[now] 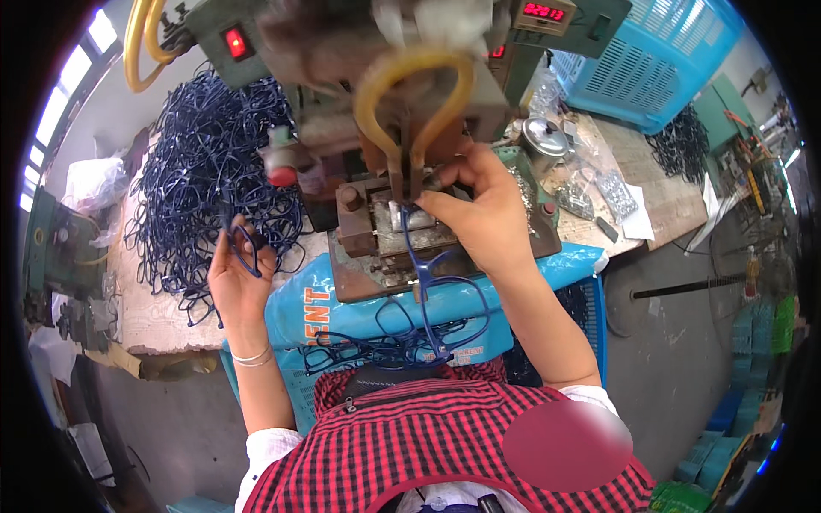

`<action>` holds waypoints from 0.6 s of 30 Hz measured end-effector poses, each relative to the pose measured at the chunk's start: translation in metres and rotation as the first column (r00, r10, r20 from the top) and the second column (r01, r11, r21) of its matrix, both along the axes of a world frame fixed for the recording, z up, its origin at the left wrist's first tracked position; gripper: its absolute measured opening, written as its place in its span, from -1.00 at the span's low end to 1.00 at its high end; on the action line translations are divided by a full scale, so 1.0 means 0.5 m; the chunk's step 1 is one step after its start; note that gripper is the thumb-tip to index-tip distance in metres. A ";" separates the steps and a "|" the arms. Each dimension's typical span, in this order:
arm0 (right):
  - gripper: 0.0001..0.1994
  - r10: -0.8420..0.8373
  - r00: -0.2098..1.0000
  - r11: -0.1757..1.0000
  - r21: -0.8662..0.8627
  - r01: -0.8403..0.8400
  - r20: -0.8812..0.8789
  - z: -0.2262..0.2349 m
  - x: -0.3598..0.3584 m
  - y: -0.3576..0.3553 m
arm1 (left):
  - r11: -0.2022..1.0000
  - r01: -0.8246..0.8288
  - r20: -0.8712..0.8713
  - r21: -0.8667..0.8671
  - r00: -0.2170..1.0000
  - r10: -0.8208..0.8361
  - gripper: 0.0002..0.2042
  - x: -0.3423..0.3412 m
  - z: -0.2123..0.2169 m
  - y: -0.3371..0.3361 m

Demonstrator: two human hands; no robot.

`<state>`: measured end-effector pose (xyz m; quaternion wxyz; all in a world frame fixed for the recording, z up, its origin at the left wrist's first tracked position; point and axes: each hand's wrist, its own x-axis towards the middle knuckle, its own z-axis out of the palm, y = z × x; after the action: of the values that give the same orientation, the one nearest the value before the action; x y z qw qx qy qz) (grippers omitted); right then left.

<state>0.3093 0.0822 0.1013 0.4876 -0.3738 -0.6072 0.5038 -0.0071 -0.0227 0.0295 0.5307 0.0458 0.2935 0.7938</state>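
A blue plastic eyeglass frame [422,272] hangs from the machine's metal fixture [415,218], its upper end under the press tooling and its rims over the front edge. My right hand [486,209] reaches to that upper end, thumb and fingers closed together beside the tool; what is pinched there is hidden. My left hand [242,278], at the edge of a big heap of blue eyeglass frames [201,171], has its fingers curled around another blue eyeglass frame [250,261].
More frames [368,349] lie on a blue plastic sheet [295,299] before me. A yellow hose loop [462,81] hangs over the fixture. A red button [280,176] is at its left. Right of it stand a lidded metal pot [545,137], bagged small parts [614,195] and a blue crate [646,64].
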 end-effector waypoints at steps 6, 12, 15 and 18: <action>-0.38 0.052 0.982 0.996 -0.068 -0.065 -0.180 0.010 -0.028 -0.020 | 0.904 0.040 -0.525 0.427 0.824 0.211 -0.66 0.059 0.128 0.026; -0.35 0.021 0.988 0.995 -0.088 -0.035 -0.156 0.028 -0.019 -0.047 | 0.762 0.127 -0.763 0.635 0.258 0.592 -0.82 0.184 0.159 -0.008; -0.59 -0.051 0.994 0.988 0.148 0.036 0.097 0.006 0.027 -0.042 | 0.785 0.369 -0.836 0.498 -0.037 0.548 -0.69 0.212 0.168 0.002; -0.77 -0.502 0.694 0.819 0.543 0.187 0.517 -0.081 0.103 0.016 | 0.722 0.541 -0.725 0.431 -0.268 0.634 -0.77 0.259 0.163 0.027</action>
<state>0.3610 0.0905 0.0607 0.4114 -0.5093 -0.7508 0.0871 0.1225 -0.0092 0.1109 -0.0348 0.8348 0.2711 0.4780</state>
